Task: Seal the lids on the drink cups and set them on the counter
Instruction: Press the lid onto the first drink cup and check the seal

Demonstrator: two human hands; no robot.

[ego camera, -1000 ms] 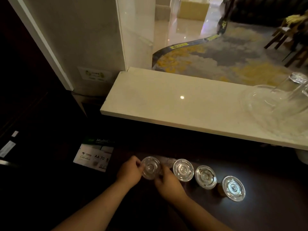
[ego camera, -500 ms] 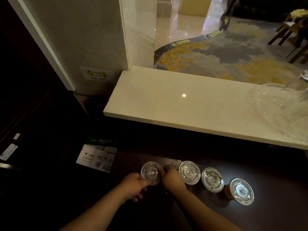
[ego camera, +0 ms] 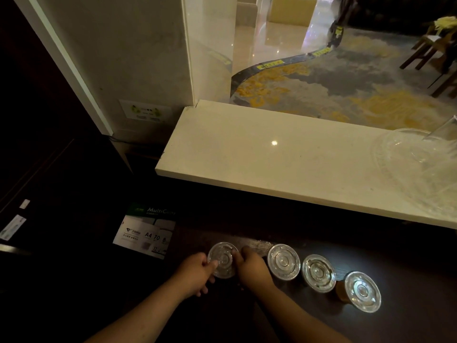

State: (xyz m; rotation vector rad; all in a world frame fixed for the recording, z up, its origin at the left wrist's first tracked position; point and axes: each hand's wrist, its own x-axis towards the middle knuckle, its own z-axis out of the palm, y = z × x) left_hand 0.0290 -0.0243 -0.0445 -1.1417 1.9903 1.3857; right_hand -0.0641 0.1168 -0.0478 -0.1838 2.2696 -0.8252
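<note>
- Clear plastic lid (ego camera: 223,259) sits on the leftmost cup of a row of four lidded cups on a dark lower desk (ego camera: 408,280).
- Left hand (ego camera: 195,273) and right hand (ego camera: 252,267) flank this cup, each grip closed on the lid's rim, thumbs on top.
- Three other lidded cups (ego camera: 318,273) stand to the right.
- Pale stone desk (ego camera: 284,159) lies beyond, well apart, holding clear plastic ware (ego camera: 420,169) at its right end.
- Paper ream box (ego camera: 146,233) sits left of the row.

A dim drinks service bar in a hotel or restaurant: pale stone serving counter (ego camera: 284,154) over a dark worktop (ego camera: 408,280), lidded takeaway cups (ego camera: 283,261), patterned lobby carpet (ego camera: 346,87), wooden chairs (ego camera: 430,45).
</note>
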